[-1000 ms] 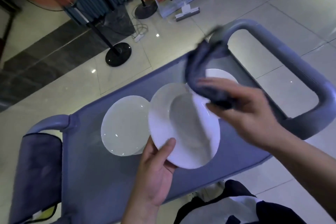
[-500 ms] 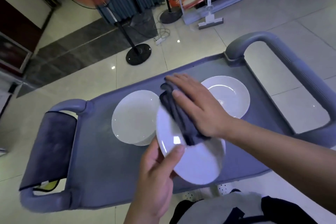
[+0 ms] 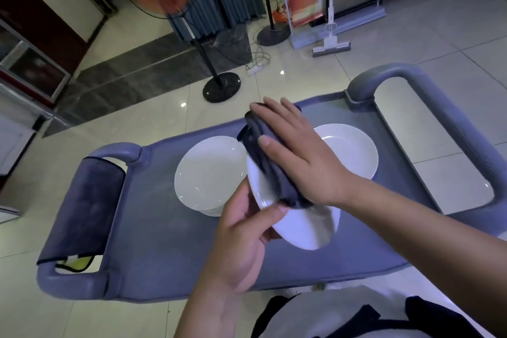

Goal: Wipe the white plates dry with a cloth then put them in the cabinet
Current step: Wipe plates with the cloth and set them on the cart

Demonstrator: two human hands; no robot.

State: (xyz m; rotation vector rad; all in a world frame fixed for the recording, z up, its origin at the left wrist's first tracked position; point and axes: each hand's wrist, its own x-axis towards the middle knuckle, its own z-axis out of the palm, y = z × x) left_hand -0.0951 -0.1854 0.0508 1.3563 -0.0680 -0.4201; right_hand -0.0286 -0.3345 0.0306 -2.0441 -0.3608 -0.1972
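Grey plastic cart (image 3: 153,233) carries two white plates: left plate (image 3: 208,173), right plate (image 3: 354,151), both lying flat on its surface. Third plate (image 3: 299,230) tilted above them; your left hand (image 3: 241,239) grips its near rim, thumb on top. Your right hand (image 3: 296,156), fingers flat, presses the dark cloth (image 3: 271,173) onto that plate's face

Right hand (image 3: 299,159) presses cloth (image 3: 270,173) on plate (image 3: 299,225) (left-held).

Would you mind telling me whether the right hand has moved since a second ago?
Yes. The right hand came down from above the held plate and now presses the cloth onto it, nearer the cart.
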